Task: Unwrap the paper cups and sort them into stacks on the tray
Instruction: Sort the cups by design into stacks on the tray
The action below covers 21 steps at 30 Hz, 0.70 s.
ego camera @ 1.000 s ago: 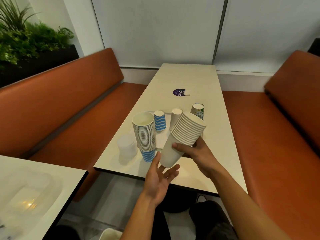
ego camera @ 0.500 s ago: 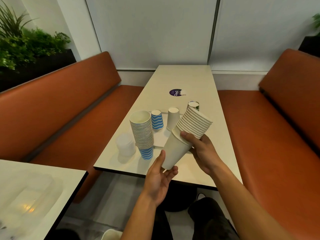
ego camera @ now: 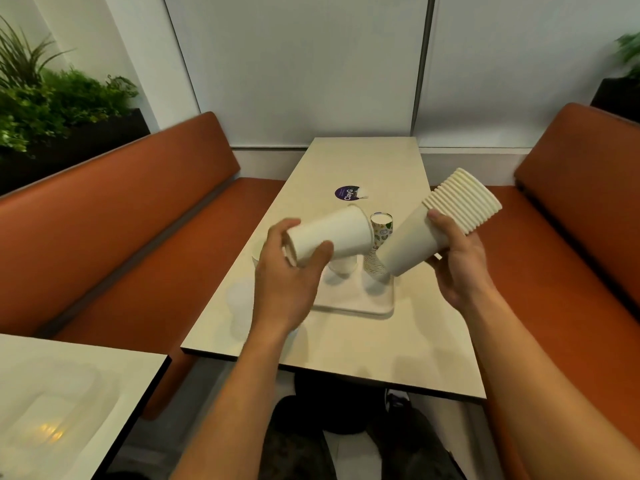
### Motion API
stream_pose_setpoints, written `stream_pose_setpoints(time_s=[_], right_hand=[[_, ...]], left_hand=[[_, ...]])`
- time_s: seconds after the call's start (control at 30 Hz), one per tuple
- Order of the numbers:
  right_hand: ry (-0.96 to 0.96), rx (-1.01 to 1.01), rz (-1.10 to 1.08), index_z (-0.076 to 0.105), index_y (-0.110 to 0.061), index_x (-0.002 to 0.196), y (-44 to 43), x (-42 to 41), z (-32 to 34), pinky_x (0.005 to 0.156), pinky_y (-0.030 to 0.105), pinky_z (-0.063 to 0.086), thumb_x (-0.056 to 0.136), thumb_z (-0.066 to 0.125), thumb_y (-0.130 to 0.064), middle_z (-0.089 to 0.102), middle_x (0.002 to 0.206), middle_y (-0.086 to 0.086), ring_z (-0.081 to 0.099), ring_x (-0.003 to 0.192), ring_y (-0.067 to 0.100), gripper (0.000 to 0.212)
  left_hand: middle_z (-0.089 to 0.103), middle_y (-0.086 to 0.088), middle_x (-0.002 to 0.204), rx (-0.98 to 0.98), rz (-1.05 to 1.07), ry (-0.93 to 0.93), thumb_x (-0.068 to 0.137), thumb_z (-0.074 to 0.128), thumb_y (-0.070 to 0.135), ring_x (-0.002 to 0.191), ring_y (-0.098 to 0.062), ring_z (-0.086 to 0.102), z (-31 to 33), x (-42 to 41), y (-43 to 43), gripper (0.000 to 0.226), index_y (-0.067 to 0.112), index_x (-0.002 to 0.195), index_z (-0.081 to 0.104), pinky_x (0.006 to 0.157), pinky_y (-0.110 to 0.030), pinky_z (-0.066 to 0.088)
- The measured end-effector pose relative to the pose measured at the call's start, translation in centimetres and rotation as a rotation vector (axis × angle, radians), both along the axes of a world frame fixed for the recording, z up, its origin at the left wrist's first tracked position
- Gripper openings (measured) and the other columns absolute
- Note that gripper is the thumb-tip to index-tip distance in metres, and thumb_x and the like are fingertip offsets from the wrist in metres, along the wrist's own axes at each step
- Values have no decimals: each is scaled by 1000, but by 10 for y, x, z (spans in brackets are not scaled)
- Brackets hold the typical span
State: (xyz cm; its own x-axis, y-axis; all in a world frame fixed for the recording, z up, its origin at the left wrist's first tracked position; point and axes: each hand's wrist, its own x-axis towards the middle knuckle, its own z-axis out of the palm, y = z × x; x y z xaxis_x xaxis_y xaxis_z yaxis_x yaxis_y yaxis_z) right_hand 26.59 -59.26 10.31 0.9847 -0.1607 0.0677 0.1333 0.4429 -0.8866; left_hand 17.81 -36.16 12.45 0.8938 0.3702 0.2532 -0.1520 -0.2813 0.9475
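Roughly midway: a leaf-patterned paper cup stack (ego camera: pixel 379 244) stood at the 1 o'clock corner of the white plastic tray (ego camera: pixel 363 303), while the plain white cups were still in hand, not placed. Right hand (ego camera: pixel 457 261) gripped the tilted stack of white paper cups (ego camera: pixel 440 223) at 2 o'clock. Left hand (ego camera: pixel 287 282) gripped a sideways white paper cup (ego camera: pixel 329 237) at 11 o'clock. Half a second earlier the left hand was open under the intact stack; now that cup was off and clear of it.

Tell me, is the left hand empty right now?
No: the left hand grips a white cup lying sideways in the air, while the right hand holds the stack of white cups.
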Motion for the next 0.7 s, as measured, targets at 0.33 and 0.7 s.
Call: stream_pose_setpoints(time_s=[0.33, 0.7], right_hand=[[130, 5, -86, 61, -21, 125, -22, 40, -24, 84, 36, 53, 91, 74, -17, 70, 117, -1, 64, 111, 18, 36], [187, -7, -58, 61, -20, 126, -43, 62, -57, 87, 33, 53, 93, 70, -12, 71, 114, -3, 64, 107, 16, 35]], left_hand=[[56, -1, 134, 280, 206, 87, 78, 79, 37, 119, -26, 51, -4, 150, -46, 68, 27, 136, 45, 90, -34, 44], [54, -6, 140, 519, 164, 265, 88, 78, 30, 128, -29, 48, -56, 229, -43, 67, 24, 145, 44, 95, -39, 45]])
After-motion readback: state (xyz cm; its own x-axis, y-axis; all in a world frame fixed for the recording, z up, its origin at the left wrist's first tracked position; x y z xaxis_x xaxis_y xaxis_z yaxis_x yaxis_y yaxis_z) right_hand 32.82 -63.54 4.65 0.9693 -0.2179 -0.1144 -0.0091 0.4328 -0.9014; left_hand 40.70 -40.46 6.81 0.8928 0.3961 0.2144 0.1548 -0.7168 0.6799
